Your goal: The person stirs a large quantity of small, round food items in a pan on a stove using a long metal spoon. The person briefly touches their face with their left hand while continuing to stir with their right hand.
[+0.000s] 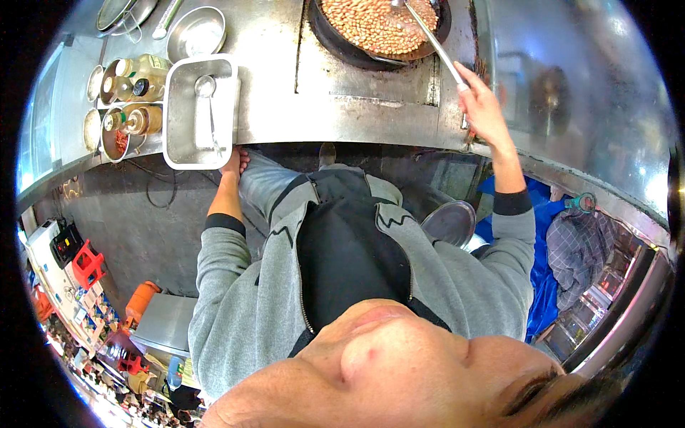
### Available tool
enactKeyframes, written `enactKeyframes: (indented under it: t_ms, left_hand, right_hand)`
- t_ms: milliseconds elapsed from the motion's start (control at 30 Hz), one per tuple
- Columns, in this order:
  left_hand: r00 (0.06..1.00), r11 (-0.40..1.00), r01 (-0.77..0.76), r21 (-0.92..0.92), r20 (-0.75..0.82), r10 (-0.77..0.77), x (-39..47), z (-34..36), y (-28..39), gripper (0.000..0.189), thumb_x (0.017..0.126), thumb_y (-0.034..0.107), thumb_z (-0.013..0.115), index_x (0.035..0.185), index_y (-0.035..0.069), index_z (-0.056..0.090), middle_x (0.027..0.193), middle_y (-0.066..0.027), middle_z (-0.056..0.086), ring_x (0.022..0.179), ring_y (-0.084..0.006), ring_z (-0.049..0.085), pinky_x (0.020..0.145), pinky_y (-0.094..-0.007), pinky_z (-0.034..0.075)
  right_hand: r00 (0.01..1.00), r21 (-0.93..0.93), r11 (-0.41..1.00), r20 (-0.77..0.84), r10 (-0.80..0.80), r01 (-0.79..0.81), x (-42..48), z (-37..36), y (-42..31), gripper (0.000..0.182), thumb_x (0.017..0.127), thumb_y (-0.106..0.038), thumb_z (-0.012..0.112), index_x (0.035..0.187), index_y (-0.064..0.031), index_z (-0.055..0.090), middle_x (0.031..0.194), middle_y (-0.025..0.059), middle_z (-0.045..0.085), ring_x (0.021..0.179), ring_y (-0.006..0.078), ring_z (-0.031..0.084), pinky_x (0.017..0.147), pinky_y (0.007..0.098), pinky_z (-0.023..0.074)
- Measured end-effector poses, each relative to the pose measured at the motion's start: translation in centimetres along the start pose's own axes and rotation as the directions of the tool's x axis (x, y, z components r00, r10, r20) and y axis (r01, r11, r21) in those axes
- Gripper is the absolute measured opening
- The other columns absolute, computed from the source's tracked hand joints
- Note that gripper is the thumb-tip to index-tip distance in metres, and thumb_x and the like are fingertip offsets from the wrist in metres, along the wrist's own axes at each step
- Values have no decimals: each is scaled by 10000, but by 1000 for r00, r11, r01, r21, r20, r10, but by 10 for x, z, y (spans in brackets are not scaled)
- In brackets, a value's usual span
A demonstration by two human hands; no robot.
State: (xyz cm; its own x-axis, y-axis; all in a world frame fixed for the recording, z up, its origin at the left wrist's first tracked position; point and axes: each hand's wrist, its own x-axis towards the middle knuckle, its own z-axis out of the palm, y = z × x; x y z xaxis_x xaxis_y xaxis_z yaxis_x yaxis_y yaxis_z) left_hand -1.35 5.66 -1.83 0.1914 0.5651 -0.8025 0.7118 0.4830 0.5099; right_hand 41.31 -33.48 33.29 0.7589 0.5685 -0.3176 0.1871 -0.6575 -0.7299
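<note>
My right hand (480, 107) grips the handle of a long metal ladle (436, 45), whose head rests in peanuts or similar nuts (374, 27). These fill a black wok (342, 45) set into the steel cooktop. At the near edge of the counter, my left hand (235, 161) is beside the lower right corner of a rectangular metal tray (176, 112). The tray partly hides this hand, so its hold cannot be made out. Inside the tray lies a metal spoon (205, 86).
Left of the tray stand several seasoning bottles (145, 85) and metal bowls. An empty-looking metal bowl (197, 33) sits behind it. The steel counter's front edge (342, 140) runs before me. An orange gas cylinder (142, 302) and a red stool (87, 265) are at lower left.
</note>
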Motion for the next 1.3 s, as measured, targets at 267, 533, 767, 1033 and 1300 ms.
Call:
enactKeyframes:
  t_ms: [267, 533, 767, 1033, 1300]
  left_hand:
    - [998, 998, 55, 23, 11, -55, 2, 3, 6, 378, 984, 354, 418, 762, 135, 630, 560, 3, 580, 385, -88, 383, 349, -251, 284]
    - [999, 1000, 18, 4, -30, -18, -15, 2, 13, 327, 940, 337, 459, 757, 120, 623, 559, -21, 587, 373, -102, 415, 332, -264, 287]
    - [998, 998, 43, -34, -34, -45, -8, 4, 5, 319, 942, 294, 501, 706, 111, 612, 545, -37, 592, 359, -116, 426, 318, -269, 291]
    - [998, 999, 52, -9, -26, -52, -11, 4, 9, 315, 937, 323, 511, 728, 112, 615, 553, -32, 601, 362, -109, 425, 327, -263, 290]
    - [997, 998, 59, 10, -42, -58, -1, 5, 6, 351, 967, 336, 469, 748, 123, 643, 540, -19, 602, 367, -111, 429, 336, -270, 309]
  right_hand:
    - [993, -575, 816, 117, 17, 54, -41, -115, -59, 395, 962, -162, 566, 1357, -159, 588, 1195, 168, 680, 1028, 310, 679, 916, 363, 494]
    - [987, -448, 885, 150, -61, 123, -3, -44, 25, 403, 973, -184, 572, 1376, -171, 569, 1211, 128, 686, 1080, 297, 665, 946, 377, 495]
    - [994, 192, 980, -88, 70, -52, 52, 91, 85, 396, 1007, -176, 548, 1402, -150, 551, 821, 44, 670, 678, 129, 620, 641, 293, 514]
    - [983, 617, 781, -64, 172, -96, 88, 48, 47, 418, 1038, -202, 519, 1452, -158, 478, 668, -14, 520, 440, 43, 388, 359, 201, 296]
    - [929, -399, 909, -367, -40, -118, 102, 13, 79, 420, 1011, -291, 495, 1425, -225, 519, 717, 94, 647, 651, 229, 662, 684, 397, 530]
